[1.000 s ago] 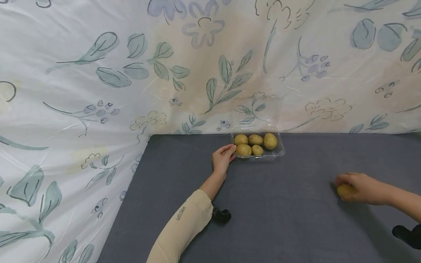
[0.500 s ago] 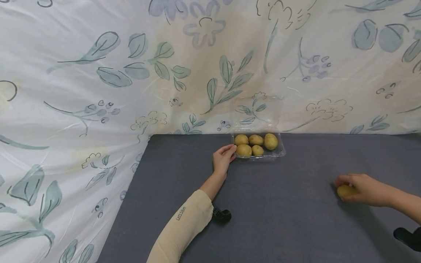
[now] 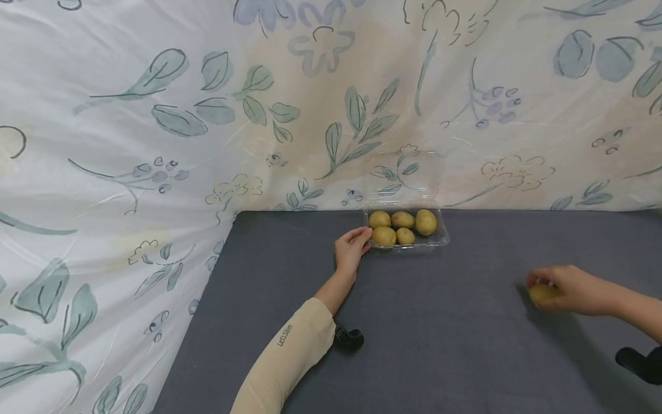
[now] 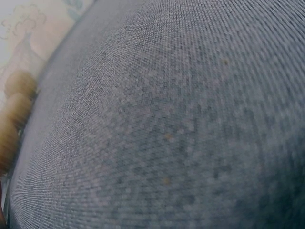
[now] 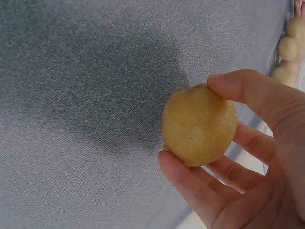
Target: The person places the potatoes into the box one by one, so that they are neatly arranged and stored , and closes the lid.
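Observation:
My right hand (image 3: 574,290) grips a potato (image 5: 199,125) between thumb and fingers, close over the dark cloth at the right. In the right wrist view the thumb lies on one side of it and the fingertips on the other. At the back of the table stands a clear plastic container (image 3: 437,241) with several potatoes (image 3: 384,236) in it, its lid (image 3: 405,175) raised behind. With thumb and fingers, my left hand (image 3: 349,248) pinches the container's left front edge. The left wrist view shows mostly cloth, with blurred potatoes (image 4: 19,109) at its left border.
Dark grey cloth (image 3: 439,328) covers the table. A floral curtain (image 3: 207,155) hangs behind it and along the left side. Black devices are worn at the left wrist (image 3: 349,339) and right wrist (image 3: 641,365).
My right hand has risen slightly with the potato in its grip. The left hand and the container have stayed in place.

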Demonstrator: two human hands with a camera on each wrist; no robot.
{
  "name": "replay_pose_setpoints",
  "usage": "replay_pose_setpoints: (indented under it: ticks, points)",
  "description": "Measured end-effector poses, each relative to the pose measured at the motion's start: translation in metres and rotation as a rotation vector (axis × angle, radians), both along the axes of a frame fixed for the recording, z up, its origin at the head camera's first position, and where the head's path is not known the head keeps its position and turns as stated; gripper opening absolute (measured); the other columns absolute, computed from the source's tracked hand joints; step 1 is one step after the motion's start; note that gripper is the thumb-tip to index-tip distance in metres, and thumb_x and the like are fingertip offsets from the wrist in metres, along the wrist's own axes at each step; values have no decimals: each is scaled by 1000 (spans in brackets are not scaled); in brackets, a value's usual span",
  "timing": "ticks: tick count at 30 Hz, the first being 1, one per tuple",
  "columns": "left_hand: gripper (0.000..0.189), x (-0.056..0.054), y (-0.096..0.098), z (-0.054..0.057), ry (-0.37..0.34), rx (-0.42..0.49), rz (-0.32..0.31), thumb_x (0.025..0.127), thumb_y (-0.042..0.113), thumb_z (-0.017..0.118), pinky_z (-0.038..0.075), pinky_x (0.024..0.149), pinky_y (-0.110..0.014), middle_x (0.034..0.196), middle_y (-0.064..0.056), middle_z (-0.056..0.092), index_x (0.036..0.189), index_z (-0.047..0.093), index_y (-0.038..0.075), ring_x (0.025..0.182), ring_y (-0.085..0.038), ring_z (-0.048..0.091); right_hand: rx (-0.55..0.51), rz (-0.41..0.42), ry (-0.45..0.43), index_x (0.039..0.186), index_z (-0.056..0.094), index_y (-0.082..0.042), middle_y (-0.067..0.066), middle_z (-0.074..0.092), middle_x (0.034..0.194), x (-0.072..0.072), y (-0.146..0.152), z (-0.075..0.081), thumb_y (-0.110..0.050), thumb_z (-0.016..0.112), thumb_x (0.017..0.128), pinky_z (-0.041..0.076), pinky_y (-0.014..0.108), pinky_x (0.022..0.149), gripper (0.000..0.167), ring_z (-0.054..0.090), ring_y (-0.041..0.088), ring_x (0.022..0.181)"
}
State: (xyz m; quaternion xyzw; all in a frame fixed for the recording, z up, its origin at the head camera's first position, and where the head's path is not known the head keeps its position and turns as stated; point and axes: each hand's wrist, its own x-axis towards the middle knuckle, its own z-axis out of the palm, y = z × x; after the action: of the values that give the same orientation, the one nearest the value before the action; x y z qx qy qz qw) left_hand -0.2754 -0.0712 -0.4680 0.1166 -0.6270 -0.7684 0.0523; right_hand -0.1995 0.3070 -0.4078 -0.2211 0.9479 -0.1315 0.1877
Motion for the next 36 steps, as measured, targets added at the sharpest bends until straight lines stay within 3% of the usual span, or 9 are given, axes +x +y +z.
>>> replay_pose_setpoints:
  ticks: [14,18,21,28,36]
  points:
    - [21,-1,-1,-1,-6,11,-1,80,17,73,56,67,-25,87,-4,70,96,71,3,71,-6,62,-62,96,110,97,61,-6,2,61,91,-8,-19,5,-17,73,75,37,21,53,27,48,5,73]
    - [24,-1,-1,-1,-7,10,-2,81,19,73,56,70,-28,89,-5,70,98,70,3,72,-6,62,-70,126,136,97,61,-6,3,62,92,-14,-29,8,-15,73,75,41,22,55,26,54,11,77]
    - [25,-1,-1,-1,0,10,-6,80,21,73,56,72,-30,91,-8,70,98,71,3,74,-8,62,-86,152,136,98,62,-5,2,62,92,-19,-38,11,-14,72,76,41,22,55,26,52,9,75]
    - [20,2,-1,1,48,-7,3,81,22,73,56,67,-25,86,-4,70,93,72,7,73,-9,63,-113,183,114,100,61,-5,3,62,95,-29,-70,31,-11,70,78,41,23,56,24,52,11,77]
    - [26,-1,0,1,6,1,5,81,17,72,56,68,-27,91,-9,70,100,70,0,71,-6,61,-136,187,69,103,60,-5,6,60,98,-41,-110,56,-10,67,80,40,24,56,25,46,11,72]
